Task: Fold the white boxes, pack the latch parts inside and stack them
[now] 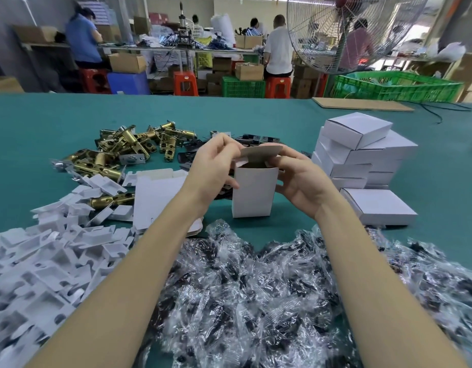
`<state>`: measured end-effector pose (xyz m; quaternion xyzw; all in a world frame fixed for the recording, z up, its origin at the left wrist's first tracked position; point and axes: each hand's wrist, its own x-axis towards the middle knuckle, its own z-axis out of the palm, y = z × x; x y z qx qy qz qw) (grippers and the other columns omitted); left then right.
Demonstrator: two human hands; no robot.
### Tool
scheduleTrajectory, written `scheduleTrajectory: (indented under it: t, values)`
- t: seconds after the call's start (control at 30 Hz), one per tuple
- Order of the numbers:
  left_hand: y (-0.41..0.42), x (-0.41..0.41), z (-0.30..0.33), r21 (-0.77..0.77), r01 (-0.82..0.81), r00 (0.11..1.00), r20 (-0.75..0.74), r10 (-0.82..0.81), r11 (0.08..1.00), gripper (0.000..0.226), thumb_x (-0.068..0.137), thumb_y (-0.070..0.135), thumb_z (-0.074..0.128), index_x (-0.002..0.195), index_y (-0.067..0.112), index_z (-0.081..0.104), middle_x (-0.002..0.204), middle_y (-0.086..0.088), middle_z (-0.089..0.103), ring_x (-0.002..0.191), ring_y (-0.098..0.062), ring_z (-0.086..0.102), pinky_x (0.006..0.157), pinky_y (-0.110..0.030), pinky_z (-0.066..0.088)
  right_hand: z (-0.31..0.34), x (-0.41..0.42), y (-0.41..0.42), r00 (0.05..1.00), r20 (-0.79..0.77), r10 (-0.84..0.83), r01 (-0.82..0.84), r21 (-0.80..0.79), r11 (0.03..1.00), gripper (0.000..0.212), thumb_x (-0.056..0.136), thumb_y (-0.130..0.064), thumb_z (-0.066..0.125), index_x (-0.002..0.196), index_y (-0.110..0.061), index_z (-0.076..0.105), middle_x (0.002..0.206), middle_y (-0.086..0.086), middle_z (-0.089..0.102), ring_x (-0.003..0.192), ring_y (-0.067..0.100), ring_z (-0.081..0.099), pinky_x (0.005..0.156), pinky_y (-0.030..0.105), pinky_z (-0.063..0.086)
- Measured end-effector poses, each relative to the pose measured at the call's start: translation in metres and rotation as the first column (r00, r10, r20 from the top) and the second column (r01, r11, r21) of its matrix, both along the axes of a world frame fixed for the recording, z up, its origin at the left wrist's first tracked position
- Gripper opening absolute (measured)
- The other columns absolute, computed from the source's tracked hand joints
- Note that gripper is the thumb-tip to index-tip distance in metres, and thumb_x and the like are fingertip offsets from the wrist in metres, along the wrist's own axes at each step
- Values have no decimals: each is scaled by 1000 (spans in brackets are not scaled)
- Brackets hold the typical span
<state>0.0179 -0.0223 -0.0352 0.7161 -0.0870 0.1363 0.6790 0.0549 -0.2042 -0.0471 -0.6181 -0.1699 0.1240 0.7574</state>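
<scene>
White box (254, 193) is standing upright between both hands; left hand (216, 166) fingers are pinching its top flap (261, 150), right hand (299, 179) fingers are curling round its side.

Teal tabletop (296, 120) all the way across, plain and unpatterned. White box (254, 192) up front, brown card showing on the inside of its raised flap. More white boxes (362, 150) in the stack, faintly bluish in shade. Brassy gold latch parts (128, 147) gleaming, with silver-grey plates among them. Flat white box blanks (157, 197) beside those. White plastic inserts (43, 256) in a pale heap. Clear crinkly bags (256, 288) flashing highlights over black pieces. Beyond, a bright green crate (396, 87), red stools (185, 83), a blue bin (127, 82).
</scene>
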Motion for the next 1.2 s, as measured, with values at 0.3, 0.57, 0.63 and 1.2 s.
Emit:
scheduleTrajectory:
  t: [0.3,0.57,0.63,1.2]
  values:
    - [13,2,2,8,93,995,-44,-92,996,7,96,22,72,89,24,69,95,-2,77,102,-13,71,67,-33,63,4,-4,-3,999,16,31,-30,-48,998,27,93,-21,54,106,-26,78,112,0,74,95,14,62,85,31,48]
    - [14,2,-6,19,84,996,8,-84,996,19,97,10,69,100,25,78,96,4,79,96,-7,72,68,-27,62,2,-4,-5,995,102,-1,8,-72,997,19,88,-32,76,107,-29,79,108,-2,76,94,14,70,84,33,55]
    - [14,2,-7,49,77,996,35,-79,996,20,97,9,68,99,25,79,94,5,79,94,-7,72,67,-28,62,2,-4,-5,994,108,-7,14,-62,998,25,83,-34,76,108,-30,80,111,0,77,95,15,71,82,32,58]
    - [22,3,-17,203,132,977,142,-162,970,20,91,6,75,104,21,79,110,6,77,97,-14,74,65,-28,61,-9,2,-10,990,115,78,-75,-30,997,23,85,-36,74,105,-26,81,112,0,76,105,14,70,87,34,58]
